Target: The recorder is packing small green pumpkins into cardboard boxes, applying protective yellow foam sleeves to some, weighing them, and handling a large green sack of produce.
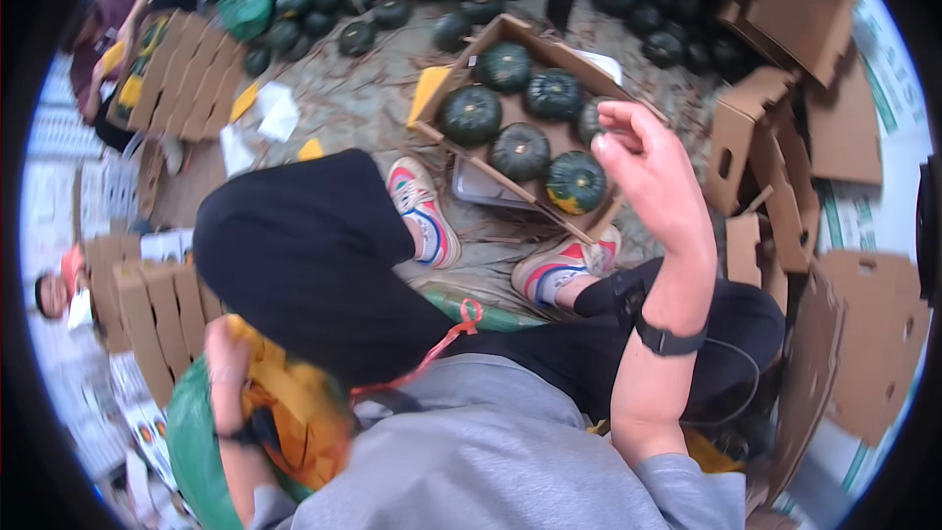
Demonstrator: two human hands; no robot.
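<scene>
In front of me, an open cardboard box [442,137] holds several dark green squashes [519,151]; one of them has an orange patch [575,184]. My right hand [648,162] hovers over the box's right side, beside a squash it partly covers. Its fingers are bent and apart, with nothing visible between them. Low on the left, my left hand [228,358] is at the edge of yellow-orange sheets [294,402], which lie by a green bag [191,422]. Motion smears those fingers and part of the sheets, so I cannot make out a grip.
Under the box is a metal platform [481,185]. Many loose squashes [358,36] lie on the far floor covering. Cardboard boxes [751,137] crowd the right. Another person [118,49] is at far left beside a carton [186,74]. A pink ribbon [432,353] lies by my lap.
</scene>
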